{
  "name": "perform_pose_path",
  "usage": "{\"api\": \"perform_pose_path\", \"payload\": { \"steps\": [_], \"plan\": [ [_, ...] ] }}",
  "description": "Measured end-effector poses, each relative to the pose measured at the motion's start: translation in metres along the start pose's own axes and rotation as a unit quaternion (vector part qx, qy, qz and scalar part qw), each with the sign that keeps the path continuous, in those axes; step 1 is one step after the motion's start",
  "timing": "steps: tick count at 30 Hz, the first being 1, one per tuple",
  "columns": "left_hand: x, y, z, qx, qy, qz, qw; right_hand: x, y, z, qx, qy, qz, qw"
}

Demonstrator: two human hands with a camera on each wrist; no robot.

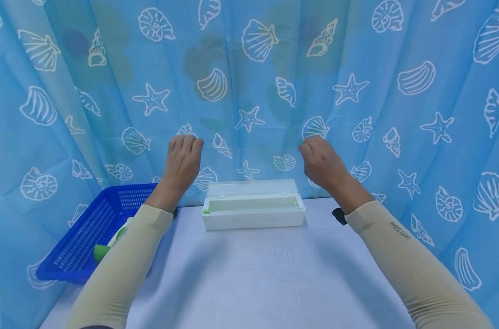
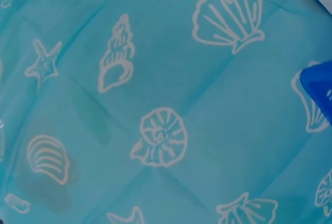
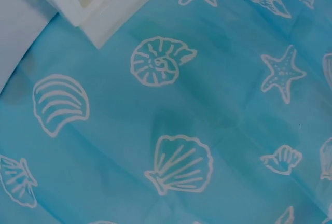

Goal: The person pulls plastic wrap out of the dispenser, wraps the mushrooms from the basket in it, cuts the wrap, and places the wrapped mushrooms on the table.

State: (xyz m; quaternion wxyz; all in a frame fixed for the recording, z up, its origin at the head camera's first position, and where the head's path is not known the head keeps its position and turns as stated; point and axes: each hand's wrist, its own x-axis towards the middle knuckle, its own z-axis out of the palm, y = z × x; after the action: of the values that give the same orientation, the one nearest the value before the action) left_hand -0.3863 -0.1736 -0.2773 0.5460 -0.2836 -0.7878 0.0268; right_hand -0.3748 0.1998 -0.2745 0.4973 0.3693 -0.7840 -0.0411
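Both hands are raised in front of the curtain at about the same height, well apart, with their fingers curled. A thin clear plastic film [image 1: 230,147], showing only as a faint glint, spans the space between them. The left hand [image 1: 184,157] pinches it on the left, and the right hand [image 1: 320,160] pinches it on the right. Fingertips of both are hidden behind the knuckles. Below and between the hands, a long white dispenser box [image 1: 253,220] stands on the table with its lid [image 1: 252,188] raised. A small green piece [image 1: 206,211] sits at its left end. Neither wrist view shows a hand.
A blue plastic basket [image 1: 74,274] stands at the left, partly behind the left sleeve, with a green and white item [image 1: 101,252] in it. A blue curtain [image 1: 249,91] with white shell prints hangs behind the white table [image 1: 257,283].
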Motion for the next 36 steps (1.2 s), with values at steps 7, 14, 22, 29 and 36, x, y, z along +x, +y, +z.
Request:
{"api": "perform_pose_path", "payload": {
  "steps": [7, 14, 22, 29, 36],
  "plan": [
    [-0.026, 0.011, -0.030, -0.049, 0.052, 0.080, 0.9942, -0.016, -0.009, -0.033, 0.086, -0.004, -0.092, 0.9921],
    [-0.060, 0.035, -0.062, -0.082, 0.046, 0.118, 0.9886, -0.043, -0.030, -0.055, 0.123, 0.020, -0.166, 0.9781],
    [-0.111, 0.063, -0.092, -0.108, -0.040, 0.137, 0.9838, -0.074, -0.059, -0.063, 0.164, 0.013, -0.226, 0.9602],
    [-0.146, 0.085, -0.108, -0.133, -0.144, 0.144, 0.9701, -0.107, -0.082, -0.058, 0.217, -0.015, -0.236, 0.9473],
    [-0.181, 0.106, -0.104, -0.184, -0.176, 0.168, 0.9524, -0.145, -0.104, -0.045, 0.257, -0.068, -0.237, 0.9343]
  ]
}}
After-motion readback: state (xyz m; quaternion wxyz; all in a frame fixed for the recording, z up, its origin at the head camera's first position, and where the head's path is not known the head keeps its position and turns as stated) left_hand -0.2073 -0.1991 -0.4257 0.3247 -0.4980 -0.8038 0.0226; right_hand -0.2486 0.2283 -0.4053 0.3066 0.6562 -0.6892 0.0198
